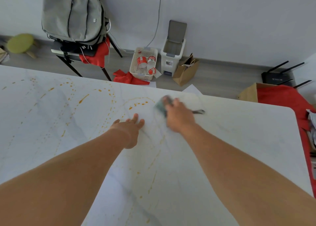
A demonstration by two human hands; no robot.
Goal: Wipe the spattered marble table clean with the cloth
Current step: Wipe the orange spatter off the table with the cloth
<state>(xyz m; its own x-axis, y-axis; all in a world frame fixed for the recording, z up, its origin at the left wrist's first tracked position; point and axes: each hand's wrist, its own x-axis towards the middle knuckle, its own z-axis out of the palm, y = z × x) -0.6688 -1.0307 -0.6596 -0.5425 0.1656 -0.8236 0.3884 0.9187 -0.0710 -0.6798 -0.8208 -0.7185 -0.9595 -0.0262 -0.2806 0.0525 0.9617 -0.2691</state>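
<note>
Marble table [239,140] fills most of the room from where I'm standing, and it's a mess on the left half: orange spatter [83,98] in dotted arcs running from the far left edge toward the middle, plus a fainter trail heading down to the near edge. Left hand [130,129] is flat on the top, fingers straight, just bracing near the middle. Right next to it the right hand [177,117] is pressing down on the cloth [159,106], close to the far edge; it's all motion blur so I can't really tell if the fingers are curled around it or just flat on top.

What I'd worry about: the palm of that bracing hand sits right by the drops, so it could smear them or drag orange onto the clean side. A loaded cloth will probably just spread streaks, too. Also there's some small dark thing [198,112] just beside the wiping hand, one wide swipe could knock it off the far edge.
</note>
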